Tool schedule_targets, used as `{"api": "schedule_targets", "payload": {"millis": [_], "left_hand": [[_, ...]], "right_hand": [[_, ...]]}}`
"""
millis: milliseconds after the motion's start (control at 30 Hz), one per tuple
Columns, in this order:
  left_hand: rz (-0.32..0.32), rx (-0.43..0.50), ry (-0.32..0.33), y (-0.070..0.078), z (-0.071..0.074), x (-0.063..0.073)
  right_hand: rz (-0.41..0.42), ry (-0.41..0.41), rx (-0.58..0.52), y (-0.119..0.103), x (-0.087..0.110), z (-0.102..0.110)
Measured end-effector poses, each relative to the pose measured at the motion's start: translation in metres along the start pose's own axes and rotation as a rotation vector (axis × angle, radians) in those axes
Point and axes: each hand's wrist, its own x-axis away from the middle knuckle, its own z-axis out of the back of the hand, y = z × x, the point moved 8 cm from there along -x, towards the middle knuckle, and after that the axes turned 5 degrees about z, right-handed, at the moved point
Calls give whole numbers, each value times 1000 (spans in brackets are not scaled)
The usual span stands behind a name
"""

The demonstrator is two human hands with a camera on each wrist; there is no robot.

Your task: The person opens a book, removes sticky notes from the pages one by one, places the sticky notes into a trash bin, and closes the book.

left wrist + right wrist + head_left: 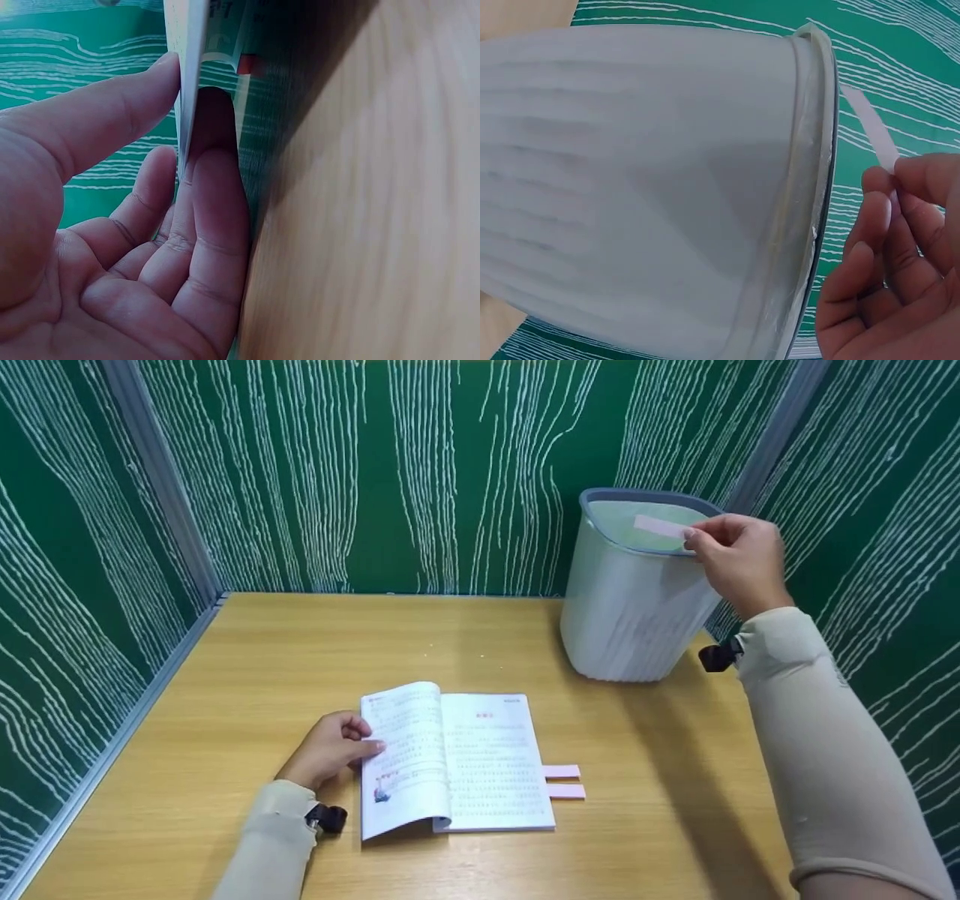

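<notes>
An open book (487,757) lies on the wooden table, its left pages raised in a curve. My left hand (334,750) grips the outer edge of those pages, thumb on top and fingers beneath, as the left wrist view confirms. Two pink paper strips (566,792) stick out from the book's right edge. Over the mouth of a white trash bin (637,607), my right hand (742,555) pinches one end of another pink strip (660,526) between thumb and forefinger. In the right wrist view this strip (871,131) stands just outside the bin's rim, clear of the hand's other curled fingers.
The bin stands at the table's back right corner, with a grey rim and a pale liner. Green panels (375,472) with white wavy lines enclose the table on the back and sides. Tiny white specks (481,656) lie on the table (337,652) behind the book.
</notes>
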Motion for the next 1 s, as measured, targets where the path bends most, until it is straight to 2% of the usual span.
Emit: {"api": "schedule_targets", "payload": {"millis": [267, 500, 1000], "left_hand": [[10, -28, 14, -2, 8, 4], [0, -24, 7, 1, 6, 3], [-34, 4, -6, 3, -2, 2]], "right_hand": [[-64, 11, 28, 8, -5, -5], [-80, 31, 40, 13, -7, 2], [-78, 37, 36, 4, -8, 6]]}}
